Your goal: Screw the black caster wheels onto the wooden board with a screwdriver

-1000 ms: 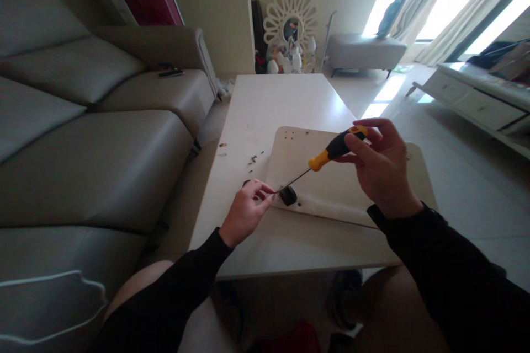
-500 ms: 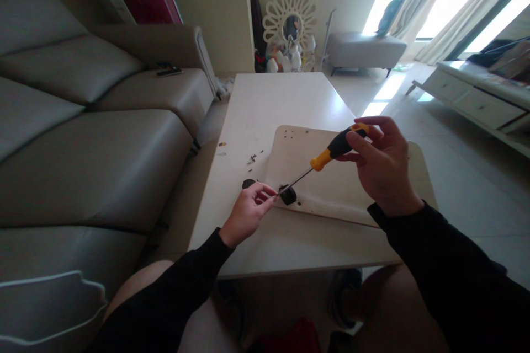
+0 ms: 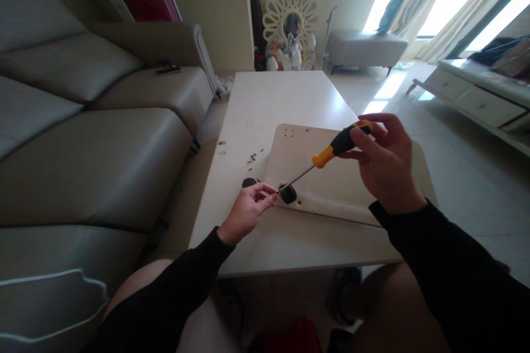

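Observation:
My right hand grips a yellow and black screwdriver by its handle, the shaft slanting down to the left. At the tip, the thumb and forefinger of my left hand are pinched together; whatever small piece they hold is too small to make out. Just beside the tip, a black caster wheel sits on a pale wooden board with rounded corners. Another round black piece lies behind my left hand, partly hidden by it. Several small dark screws are scattered left of the board.
The board lies on a white table, reaching its right edge. A grey sofa runs along the left. A white cabinet stands at the right, and a grey bench is by the window. Small bits lie near the table's left edge.
My right hand and the screwdriver's handle have shifted slightly to the right and up. The tip stays at my left fingertips, and my left hand is almost unmoved.

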`<action>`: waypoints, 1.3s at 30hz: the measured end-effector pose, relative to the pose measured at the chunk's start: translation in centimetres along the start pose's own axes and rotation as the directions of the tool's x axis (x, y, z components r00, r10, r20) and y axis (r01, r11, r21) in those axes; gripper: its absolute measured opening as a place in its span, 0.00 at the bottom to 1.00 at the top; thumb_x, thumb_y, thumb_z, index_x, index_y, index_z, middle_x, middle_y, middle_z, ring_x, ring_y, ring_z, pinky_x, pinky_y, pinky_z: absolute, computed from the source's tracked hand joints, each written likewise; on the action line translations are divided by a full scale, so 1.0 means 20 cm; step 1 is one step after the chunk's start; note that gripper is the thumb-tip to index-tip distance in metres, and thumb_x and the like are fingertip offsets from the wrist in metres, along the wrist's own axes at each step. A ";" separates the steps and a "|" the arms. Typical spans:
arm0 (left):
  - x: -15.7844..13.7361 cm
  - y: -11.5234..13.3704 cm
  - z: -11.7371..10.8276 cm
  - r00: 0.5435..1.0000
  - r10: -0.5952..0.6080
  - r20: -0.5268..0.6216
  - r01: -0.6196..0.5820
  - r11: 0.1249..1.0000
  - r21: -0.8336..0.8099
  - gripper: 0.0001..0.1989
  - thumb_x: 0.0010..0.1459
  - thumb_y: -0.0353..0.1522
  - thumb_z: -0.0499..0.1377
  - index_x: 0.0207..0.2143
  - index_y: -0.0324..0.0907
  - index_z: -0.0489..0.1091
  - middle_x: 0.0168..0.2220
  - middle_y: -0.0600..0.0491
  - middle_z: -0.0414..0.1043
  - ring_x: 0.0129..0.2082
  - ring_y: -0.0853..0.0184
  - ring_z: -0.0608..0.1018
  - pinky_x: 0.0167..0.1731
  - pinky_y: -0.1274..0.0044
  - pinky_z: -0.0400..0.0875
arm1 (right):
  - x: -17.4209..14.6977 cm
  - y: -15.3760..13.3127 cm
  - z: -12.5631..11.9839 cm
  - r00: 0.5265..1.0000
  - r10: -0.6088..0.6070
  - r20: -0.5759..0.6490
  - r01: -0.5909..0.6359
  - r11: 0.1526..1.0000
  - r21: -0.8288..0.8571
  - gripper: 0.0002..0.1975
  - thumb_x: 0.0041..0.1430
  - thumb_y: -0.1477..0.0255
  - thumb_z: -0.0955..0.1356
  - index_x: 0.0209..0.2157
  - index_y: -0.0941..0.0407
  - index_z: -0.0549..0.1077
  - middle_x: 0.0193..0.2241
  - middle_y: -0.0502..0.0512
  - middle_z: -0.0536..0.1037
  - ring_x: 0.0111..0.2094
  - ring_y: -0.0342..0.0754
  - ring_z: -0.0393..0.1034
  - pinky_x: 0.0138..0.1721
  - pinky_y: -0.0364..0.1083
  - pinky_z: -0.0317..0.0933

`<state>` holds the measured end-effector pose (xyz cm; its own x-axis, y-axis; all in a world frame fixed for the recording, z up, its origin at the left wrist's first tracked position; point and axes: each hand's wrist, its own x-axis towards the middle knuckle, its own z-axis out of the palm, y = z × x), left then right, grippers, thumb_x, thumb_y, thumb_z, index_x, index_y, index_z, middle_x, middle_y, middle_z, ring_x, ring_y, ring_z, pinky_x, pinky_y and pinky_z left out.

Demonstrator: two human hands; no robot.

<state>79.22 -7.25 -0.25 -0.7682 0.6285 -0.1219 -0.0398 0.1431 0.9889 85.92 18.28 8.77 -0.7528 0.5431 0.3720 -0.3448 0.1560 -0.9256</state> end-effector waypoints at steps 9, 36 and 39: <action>0.00 0.00 0.00 1.000 0.008 -0.013 -0.007 0.999 0.033 0.14 0.57 0.42 0.66 0.35 0.40 0.75 0.30 0.53 0.74 0.30 0.67 0.73 0.31 0.76 0.65 | 0.00 0.01 0.00 1.000 -0.018 0.017 0.018 0.999 -0.028 0.15 0.55 0.66 0.76 0.42 0.48 0.71 0.35 0.47 0.75 0.35 0.45 0.78 0.28 0.45 0.80; 0.00 -0.05 0.01 0.995 -0.087 -0.043 0.086 0.996 -0.010 0.28 0.55 0.41 0.66 0.54 0.37 0.66 0.39 0.50 0.72 0.35 0.66 0.76 0.39 0.71 0.72 | -0.02 0.01 0.01 0.994 -0.105 -0.016 0.104 0.992 -0.069 0.17 0.52 0.72 0.77 0.43 0.48 0.73 0.37 0.47 0.78 0.39 0.47 0.80 0.30 0.45 0.80; -0.02 -0.07 0.05 0.991 -0.133 -0.004 0.133 0.991 0.033 0.33 0.55 0.42 0.66 0.58 0.35 0.64 0.41 0.48 0.71 0.35 0.65 0.76 0.39 0.69 0.73 | -0.02 0.01 0.01 0.988 -0.150 -0.028 0.149 0.988 -0.051 0.18 0.51 0.72 0.78 0.43 0.48 0.75 0.37 0.47 0.78 0.40 0.48 0.81 0.29 0.44 0.80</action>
<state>80.32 -6.95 -1.70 -0.7588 0.6006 -0.2522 -0.1210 0.2505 0.9605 86.00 17.86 8.42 -0.6761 0.5368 0.5046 -0.4241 0.2765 -0.8624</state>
